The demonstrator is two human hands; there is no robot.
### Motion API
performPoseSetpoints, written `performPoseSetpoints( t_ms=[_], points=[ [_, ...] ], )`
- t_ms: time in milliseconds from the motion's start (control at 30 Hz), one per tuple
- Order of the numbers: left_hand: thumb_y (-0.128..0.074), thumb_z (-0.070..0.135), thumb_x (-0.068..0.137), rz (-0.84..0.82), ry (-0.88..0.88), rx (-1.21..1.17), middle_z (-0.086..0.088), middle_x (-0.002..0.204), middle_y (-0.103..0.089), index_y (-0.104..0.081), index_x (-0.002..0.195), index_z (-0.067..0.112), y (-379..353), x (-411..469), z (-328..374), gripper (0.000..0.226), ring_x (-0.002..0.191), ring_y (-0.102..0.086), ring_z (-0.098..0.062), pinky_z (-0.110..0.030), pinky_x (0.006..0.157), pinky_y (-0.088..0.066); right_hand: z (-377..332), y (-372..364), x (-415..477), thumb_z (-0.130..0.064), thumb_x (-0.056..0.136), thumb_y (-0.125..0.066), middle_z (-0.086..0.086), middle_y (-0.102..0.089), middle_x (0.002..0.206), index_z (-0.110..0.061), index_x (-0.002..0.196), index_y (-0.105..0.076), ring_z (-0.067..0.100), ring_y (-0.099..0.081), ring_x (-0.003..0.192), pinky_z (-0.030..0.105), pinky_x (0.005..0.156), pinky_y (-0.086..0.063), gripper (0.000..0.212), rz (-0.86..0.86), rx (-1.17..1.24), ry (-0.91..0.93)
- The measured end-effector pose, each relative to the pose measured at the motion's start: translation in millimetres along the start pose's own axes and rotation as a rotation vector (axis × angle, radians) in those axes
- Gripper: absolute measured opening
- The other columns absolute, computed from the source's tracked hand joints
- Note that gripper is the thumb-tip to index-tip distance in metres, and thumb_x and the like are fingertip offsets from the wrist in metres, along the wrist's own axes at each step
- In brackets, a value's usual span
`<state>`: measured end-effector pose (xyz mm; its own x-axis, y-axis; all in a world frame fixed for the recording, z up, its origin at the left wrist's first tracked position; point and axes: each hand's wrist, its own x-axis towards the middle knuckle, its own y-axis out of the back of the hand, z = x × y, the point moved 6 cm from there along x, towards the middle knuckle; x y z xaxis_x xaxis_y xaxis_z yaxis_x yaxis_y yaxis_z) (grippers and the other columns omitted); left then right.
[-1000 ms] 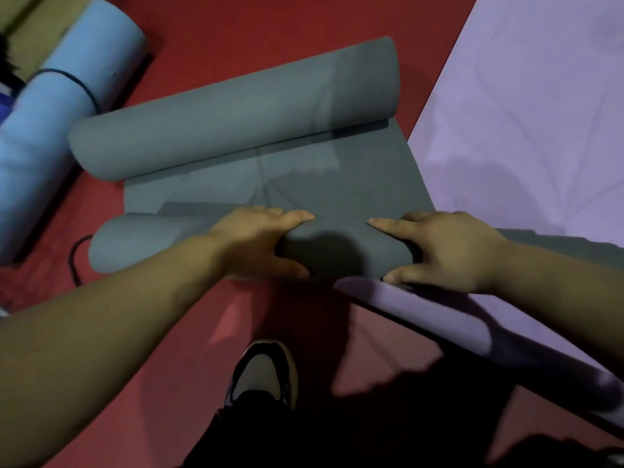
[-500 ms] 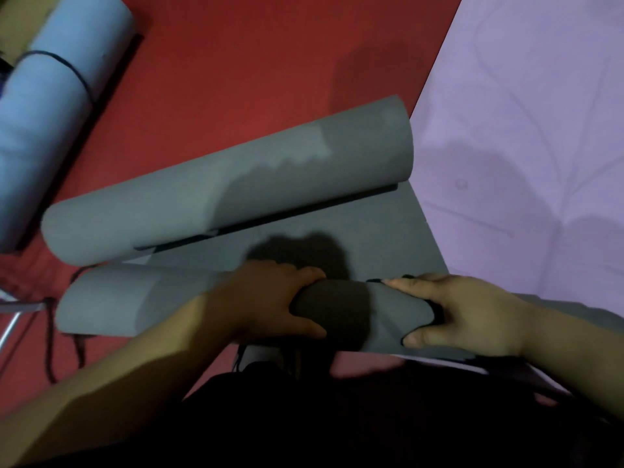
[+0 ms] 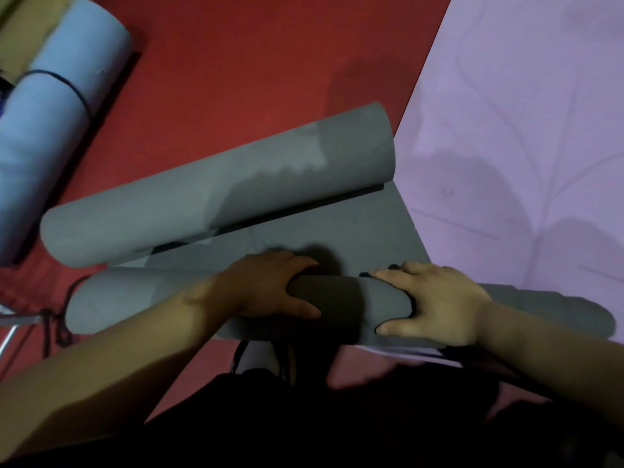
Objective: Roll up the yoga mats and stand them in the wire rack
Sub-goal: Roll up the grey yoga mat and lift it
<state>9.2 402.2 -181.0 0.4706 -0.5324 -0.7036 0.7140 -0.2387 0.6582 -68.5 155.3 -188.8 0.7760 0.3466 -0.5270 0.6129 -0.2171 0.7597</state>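
Grey mat (image 3: pixel 337 238) lies on the red floor (image 3: pixel 253 62), half rolled. Left hand (image 3: pixel 270 288) and right hand (image 3: pixel 439 302) both grip the near roll (image 3: pixel 135 298). Fingers are curled over its top and thumbs sit on the near face. The hands are side by side around its middle, likely to hold the roll tight and even. Far curl (image 3: pixel 219 197) sits rolled on its own (springy foam, probably), with a short flat strip between the two rolls. Purple mat (image 3: pixel 523 130) lies flat beside it on the right, unrolled. Blue mat (image 3: pixel 50 130) is rolled and strapped, lying upper left, not racked. Metal bar (image 3: pixel 13 329) at the left edge is possibly the rack; too little shows.
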Motion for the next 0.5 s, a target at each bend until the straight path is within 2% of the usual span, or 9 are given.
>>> performPoseSetpoints(
  t_ms=[233, 400, 500],
  points=[
    [-0.022, 0.098, 0.064, 0.167, 0.043, 0.082, 0.001, 0.148, -0.044, -0.025, 0.154, 0.042, 0.6, -1.2, -6.6, 0.106, 0.131, -0.045, -0.024, -0.043, 0.106, -0.04, 7.8, 2.1, 12.8, -0.096, 0.067, -0.045, -0.017, -0.052, 0.134, -0.06, 0.149, -0.017, 0.012, -0.052, 0.124, 0.034, 0.102, -0.043, 0.093, -0.059, 0.071, -0.016],
    [-0.012, 0.093, 0.079, 0.403, 0.043, 0.177, -0.005, 0.132, -0.059, -0.045, 0.149, 0.032, -16.3, -18.8, 6.8, 0.099, 0.115, -0.059, -0.031, -0.045, 0.092, -0.045, 12.3, 4.6, 18.9, -0.099, 0.06, -0.041, -0.018, -0.049, 0.144, -0.06, 0.149, -0.018, 0.013, -0.05, 0.131, 0.036, 0.108, -0.042, 0.1, -0.084, 0.129, -0.029],
    [-0.007, 0.099, 0.071, 0.362, 0.063, 0.158, -0.001, 0.139, -0.057, -0.042, 0.15, 0.034, -15.2, -16.0, 5.9, 0.107, 0.118, -0.059, -0.027, -0.042, 0.094, -0.044, 12.9, 4.5, 20.2, -0.099, 0.061, -0.042, -0.017, -0.049, 0.143, -0.06, 0.15, -0.019, 0.013, -0.05, 0.13, 0.035, 0.108, -0.042, 0.1, -0.086, 0.133, -0.034]
  ],
)
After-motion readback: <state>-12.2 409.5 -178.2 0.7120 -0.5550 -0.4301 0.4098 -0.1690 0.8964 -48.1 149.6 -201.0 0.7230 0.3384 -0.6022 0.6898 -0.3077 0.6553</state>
